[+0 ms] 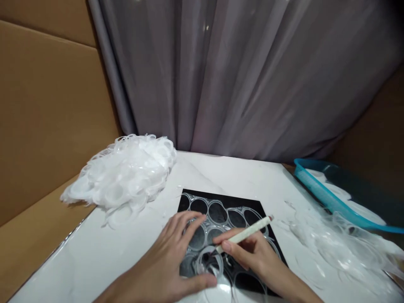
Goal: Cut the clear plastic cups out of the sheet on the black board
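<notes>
The left hand (176, 256) is pressing flat, fingers spread, on a clear plastic sheet of moulded rings (221, 219) — steadying it over a black mat (255, 206) that is lending contrast; the right hand (252, 254) is pinching a white pen-like tool (244, 233), tip down; loose rings (126, 174) are lying heaped at the table's (94, 261) left edge.

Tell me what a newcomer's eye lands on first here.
The black mat at the table's centre, covered with a clear sheet of rings, where the left hand presses down and the right hand holds a white pen-like tool. Then the white pile of rings at far left.
</notes>
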Demonstrator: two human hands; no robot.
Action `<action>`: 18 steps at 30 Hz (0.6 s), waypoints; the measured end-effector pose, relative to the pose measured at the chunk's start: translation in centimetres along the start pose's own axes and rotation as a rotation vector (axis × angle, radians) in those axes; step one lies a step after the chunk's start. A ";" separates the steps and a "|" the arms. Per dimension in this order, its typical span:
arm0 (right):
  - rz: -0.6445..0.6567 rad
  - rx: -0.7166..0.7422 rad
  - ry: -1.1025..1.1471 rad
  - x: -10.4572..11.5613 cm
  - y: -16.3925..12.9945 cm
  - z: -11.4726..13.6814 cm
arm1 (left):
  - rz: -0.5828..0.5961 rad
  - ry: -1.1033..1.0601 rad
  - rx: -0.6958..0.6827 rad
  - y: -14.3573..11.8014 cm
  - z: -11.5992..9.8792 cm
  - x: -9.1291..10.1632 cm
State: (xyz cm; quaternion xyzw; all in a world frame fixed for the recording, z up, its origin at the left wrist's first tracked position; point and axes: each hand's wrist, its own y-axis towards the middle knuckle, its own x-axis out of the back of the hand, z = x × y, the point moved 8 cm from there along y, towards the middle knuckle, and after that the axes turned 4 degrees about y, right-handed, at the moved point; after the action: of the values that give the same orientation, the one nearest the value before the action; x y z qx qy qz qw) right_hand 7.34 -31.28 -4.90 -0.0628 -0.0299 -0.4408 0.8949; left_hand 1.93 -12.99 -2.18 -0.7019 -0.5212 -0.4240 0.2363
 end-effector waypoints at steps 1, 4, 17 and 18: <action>0.018 -0.017 0.051 -0.2 -0.3 -0.4 | 0.074 -0.107 -0.025 0.5 -1.1 -0.1; -0.008 -0.013 0.153 0.3 -0.6 -0.7 | 0.231 -0.428 -0.028 2.0 -2.4 -0.9; -0.114 -0.138 0.292 1.0 -1.6 -2.5 | 0.272 -1.830 0.292 2.7 0.4 -6.1; -0.115 -0.143 0.298 0.8 -1.6 -2.7 | 0.260 -1.904 0.297 2.7 0.2 -6.1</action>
State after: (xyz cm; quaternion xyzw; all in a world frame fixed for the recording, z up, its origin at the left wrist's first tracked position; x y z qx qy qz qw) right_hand 6.55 -33.29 -7.31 -0.0582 0.1310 -0.4967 0.8560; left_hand 3.91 -16.95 -7.13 -0.7663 -0.4607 0.4209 -0.1529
